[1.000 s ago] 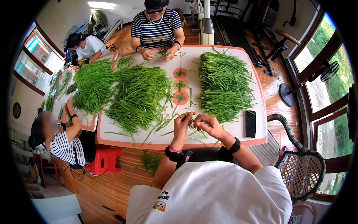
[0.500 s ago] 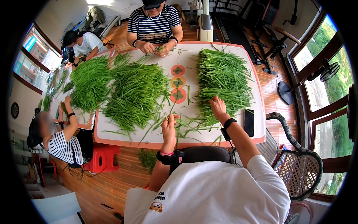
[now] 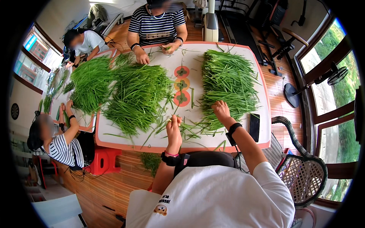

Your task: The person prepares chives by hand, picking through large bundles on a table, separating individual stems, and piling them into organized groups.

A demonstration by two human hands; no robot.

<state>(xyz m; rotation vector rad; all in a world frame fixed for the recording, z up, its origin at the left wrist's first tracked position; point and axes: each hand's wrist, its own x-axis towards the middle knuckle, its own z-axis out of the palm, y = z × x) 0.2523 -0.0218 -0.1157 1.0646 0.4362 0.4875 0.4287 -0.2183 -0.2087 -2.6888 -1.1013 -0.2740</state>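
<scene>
My left hand (image 3: pixel 174 130) is closed in a pinch at the near middle of the table, its fingers around a thin green chive stalk (image 3: pixel 177 108) that points up and away. On the right, my right hand (image 3: pixel 221 111) rests at the near part of a thick pile of green chives (image 3: pixel 229 78). Its fingers are bent together at the stalks, and their tips are partly hidden, so what they pinch cannot be made out. Loose chive pieces (image 3: pixel 190 131) lie scattered between my two hands. A second large chive pile (image 3: pixel 137 95) lies to the left.
A black phone (image 3: pixel 254 127) lies by the table's right edge. Across the white table (image 3: pixel 194 51), a person (image 3: pixel 156 26) handles chives. Two more people work left, beside another chive heap (image 3: pixel 91 81). A red stool (image 3: pixel 104 161), a woven chair (image 3: pixel 304 176) and a fan (image 3: pixel 336 75) stand around.
The person across has parted their hands, one reaching down to the left chive pile. My own hands have barely shifted, the left still with its stalk.
</scene>
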